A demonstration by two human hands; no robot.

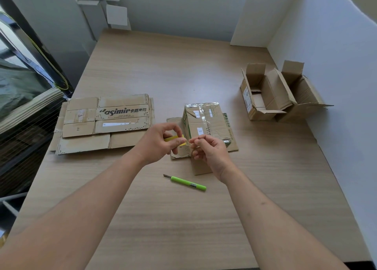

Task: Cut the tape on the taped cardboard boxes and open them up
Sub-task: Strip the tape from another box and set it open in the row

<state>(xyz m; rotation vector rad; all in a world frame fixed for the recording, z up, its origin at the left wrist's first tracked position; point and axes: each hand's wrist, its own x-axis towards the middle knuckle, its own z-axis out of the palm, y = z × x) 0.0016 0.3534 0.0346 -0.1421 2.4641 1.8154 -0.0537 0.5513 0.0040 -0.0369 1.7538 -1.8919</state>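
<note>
Both hands up in front of the taped cardboard box (206,125), left hand (161,142) curled round a small yellow thing (173,138), right hand (210,151) pinching a clear bit of tape (188,144) at the fingertips, green cutter (186,183) lying just below them, opened boxes (275,94) off to the right, flattened cardboard (104,122) off left.

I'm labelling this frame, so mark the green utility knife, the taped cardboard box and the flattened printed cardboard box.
green utility knife (186,182): head view, middle of its handle.
taped cardboard box (206,119): head view, taped top face.
flattened printed cardboard box (122,113): head view, printed panel.
</note>
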